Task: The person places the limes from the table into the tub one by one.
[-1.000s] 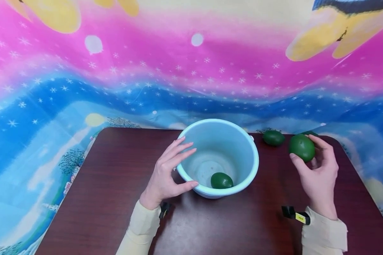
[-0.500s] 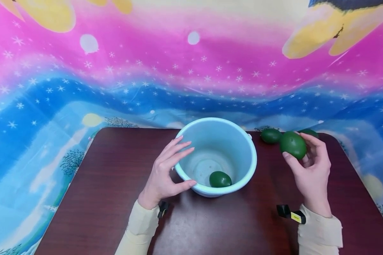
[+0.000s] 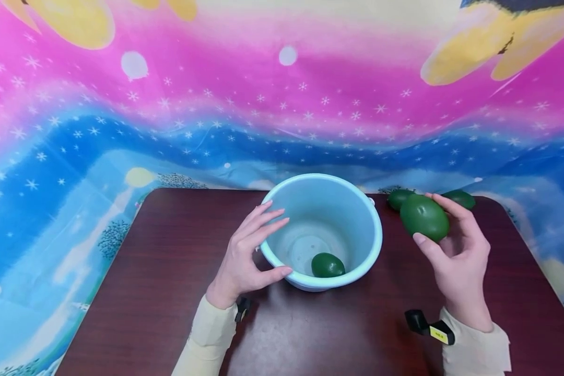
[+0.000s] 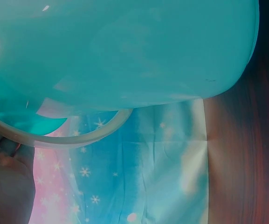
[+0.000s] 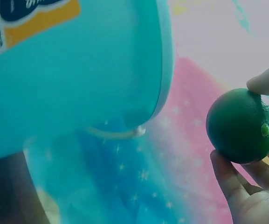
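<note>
A light blue bucket (image 3: 326,209) stands upright on the table, a green avocado (image 3: 328,266) lying in its bottom. My left hand (image 3: 244,256) holds the bucket's left rim, with its fingers over the edge and its thumb on the near rim. To the right of the bucket, my right hand (image 3: 460,256) holds another avocado (image 3: 424,217) between thumb and fingers, above the table. In the right wrist view this held avocado (image 5: 240,126) shows a pale stem spot. Behind it, two more avocados lie at the far edge, one on the left (image 3: 398,199) and one on the right (image 3: 460,198).
The dark red-brown table (image 3: 178,271) has rounded far corners. A patterned cloth (image 3: 244,120) in pink and blue hangs behind it. The bucket's pale handle (image 4: 78,140) hangs down its side in the left wrist view. Both wrists wear black camera straps.
My right hand has moved a little left with the avocado and turned it, uncovering the one behind on the right. The left hand and bucket stay in place.
</note>
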A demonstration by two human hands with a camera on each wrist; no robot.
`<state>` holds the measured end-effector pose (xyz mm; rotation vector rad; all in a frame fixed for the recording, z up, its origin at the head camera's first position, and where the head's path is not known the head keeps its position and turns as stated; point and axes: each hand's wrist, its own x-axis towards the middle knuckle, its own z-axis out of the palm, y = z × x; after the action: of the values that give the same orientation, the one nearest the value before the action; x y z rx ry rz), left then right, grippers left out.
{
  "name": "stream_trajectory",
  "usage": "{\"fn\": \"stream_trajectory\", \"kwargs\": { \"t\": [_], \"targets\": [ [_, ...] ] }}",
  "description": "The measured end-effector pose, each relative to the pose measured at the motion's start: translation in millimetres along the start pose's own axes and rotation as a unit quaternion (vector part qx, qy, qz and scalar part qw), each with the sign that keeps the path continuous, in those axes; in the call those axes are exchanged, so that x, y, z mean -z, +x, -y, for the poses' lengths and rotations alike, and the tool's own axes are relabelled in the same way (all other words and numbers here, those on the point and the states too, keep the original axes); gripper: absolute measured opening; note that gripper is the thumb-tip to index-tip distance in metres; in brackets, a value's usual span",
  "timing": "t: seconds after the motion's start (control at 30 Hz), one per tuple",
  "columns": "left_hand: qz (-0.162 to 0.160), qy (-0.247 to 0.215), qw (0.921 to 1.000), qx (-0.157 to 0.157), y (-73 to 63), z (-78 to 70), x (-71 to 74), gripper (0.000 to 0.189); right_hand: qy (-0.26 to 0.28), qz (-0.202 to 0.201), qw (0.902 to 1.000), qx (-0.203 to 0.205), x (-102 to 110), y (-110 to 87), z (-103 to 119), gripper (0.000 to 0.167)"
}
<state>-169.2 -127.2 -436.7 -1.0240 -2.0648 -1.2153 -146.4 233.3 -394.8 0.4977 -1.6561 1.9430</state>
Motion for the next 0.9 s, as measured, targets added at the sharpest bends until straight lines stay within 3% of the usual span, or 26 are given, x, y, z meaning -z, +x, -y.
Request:
{"fn": "stream_trajectory", "kwargs": {
  "t": [0.53, 0.9],
  "targets": [
    [0.002, 0.001, 1.0, -0.003, -1.5, -2.0, -0.5, 0.072, 0.0, 0.089, 0.996, 0.008, -16.6, -1.3, 10.0, 0.067],
    [-0.002, 0.001, 1.0, -0.006, -0.9, -1.6, 0.4, 0.071, -0.035, 0.099, 0.9942, 0.023, -47.8, -8.2, 22.7, 0.066]
  ]
}}
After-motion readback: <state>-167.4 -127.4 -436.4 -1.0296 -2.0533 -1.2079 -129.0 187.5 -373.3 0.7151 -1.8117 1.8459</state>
